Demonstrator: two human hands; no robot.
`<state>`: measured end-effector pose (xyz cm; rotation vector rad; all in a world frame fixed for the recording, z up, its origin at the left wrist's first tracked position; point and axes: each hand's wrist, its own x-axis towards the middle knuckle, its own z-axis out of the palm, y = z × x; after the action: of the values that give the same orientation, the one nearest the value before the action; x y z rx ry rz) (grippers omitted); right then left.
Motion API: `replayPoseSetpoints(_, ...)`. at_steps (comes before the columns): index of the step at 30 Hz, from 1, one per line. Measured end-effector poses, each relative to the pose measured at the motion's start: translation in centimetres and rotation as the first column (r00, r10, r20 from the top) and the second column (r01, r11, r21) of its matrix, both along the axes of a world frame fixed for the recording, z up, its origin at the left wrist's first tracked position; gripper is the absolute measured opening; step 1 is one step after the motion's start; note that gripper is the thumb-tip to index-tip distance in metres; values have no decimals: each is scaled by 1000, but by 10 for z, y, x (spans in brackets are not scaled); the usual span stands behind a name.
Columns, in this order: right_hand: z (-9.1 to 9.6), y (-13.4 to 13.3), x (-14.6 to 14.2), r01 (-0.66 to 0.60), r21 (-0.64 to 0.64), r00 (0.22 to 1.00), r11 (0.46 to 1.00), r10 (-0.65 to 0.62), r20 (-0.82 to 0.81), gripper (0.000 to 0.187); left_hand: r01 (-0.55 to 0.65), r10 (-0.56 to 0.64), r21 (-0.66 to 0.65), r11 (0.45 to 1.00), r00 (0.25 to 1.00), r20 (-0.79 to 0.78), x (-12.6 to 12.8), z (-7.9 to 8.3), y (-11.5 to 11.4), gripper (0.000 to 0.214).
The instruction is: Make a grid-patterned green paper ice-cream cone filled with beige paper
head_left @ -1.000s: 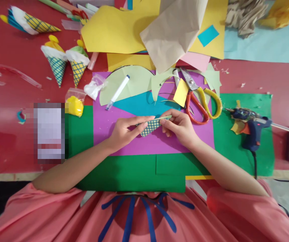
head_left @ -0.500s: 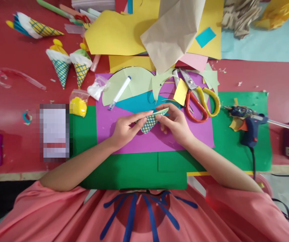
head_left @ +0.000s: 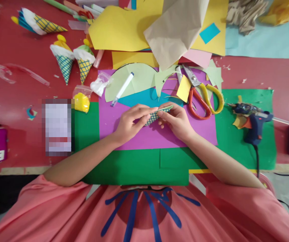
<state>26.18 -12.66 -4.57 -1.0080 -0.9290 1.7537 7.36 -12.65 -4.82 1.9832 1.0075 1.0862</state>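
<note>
Both hands meet over a purple paper sheet (head_left: pixel 159 137) and pinch a small light-green paper piece with a blue grid pattern (head_left: pixel 157 115), curled into a cone shape. My left hand (head_left: pixel 130 122) grips its left side with thumb and fingers closed. My right hand (head_left: pixel 176 119) holds the right edge, fingers pressed on it. The cone's lower tip shows between the two hands; its far side is hidden by the fingers.
Orange and yellow scissors (head_left: pixel 201 95) and a blue glue gun (head_left: pixel 251 122) lie to the right. A white marker (head_left: pixel 122 88), a yellow ball in a bag (head_left: pixel 81 102) and finished paper cones (head_left: pixel 66 62) are at left. Coloured sheets and a brown paper bag (head_left: pixel 174 30) lie behind. Green sheets (head_left: pixel 134 164) cover the near edge.
The patterned paper has been rolled tighter between the fingers, showing less of its surface. Both hands stayed together over the purple sheet; the view shifted slightly.
</note>
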Motion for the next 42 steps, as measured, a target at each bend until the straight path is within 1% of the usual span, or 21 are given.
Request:
replayPoseSetpoints(6,-2,1,1,-14,-17,999,1000,13,-31,26,-24,27,-109,994,999,25,0,0,1,27)
replayPoseSetpoints(9,-2,1,0,-11,-18,999,1000,10,-39,25,-24,29,-160,987,999,28,-1,-1,1,28)
replayPoseSetpoints(14,-1,0,1,-9,-27,999,1000,7,-47,24,-16,28,-309,951,999,35,-2,-2,1,37)
replayPoseSetpoints(20,-4,1,1,-23,62,992,998,30,-126,19,42,-4,-401,915,995,95,-2,-2,2,41)
replayPoseSetpoints(23,-7,2,0,-25,74,994,997,33,-106,22,69,-9,-443,894,991,137,0,-2,3,42)
replayPoseSetpoints(25,-8,2,0,-19,70,997,997,24,-72,25,45,16,-436,899,991,135,1,-2,4,42)
replayPoseSetpoints(27,-8,2,0,-20,72,999,997,23,-40,29,-9,65,-410,912,990,125,2,-3,6,40)
replayPoseSetpoints(30,-6,2,2,-31,99,1000,995,30,6,29,-46,102,-391,919,987,123,1,-3,8,39)
replayPoseSetpoints(33,-5,3,5,-13,140,999,990,6,50,29,-23,73,-388,921,991,115,0,-3,9,35)
replayPoseSetpoints(35,-4,4,7,2,159,998,987,-11,58,27,-7,48,-359,933,993,105,-1,-2,9,31)
replayPoseSetpoints(38,-3,5,8,2,154,998,988,-12,65,23,5,26,-324,946,996,91,-2,-2,9,29)
replayPoseSetpoints(42,-3,4,8,3,147,994,989,-19,108,25,-4,27,-317,948,997,67,-2,-1,9,30)
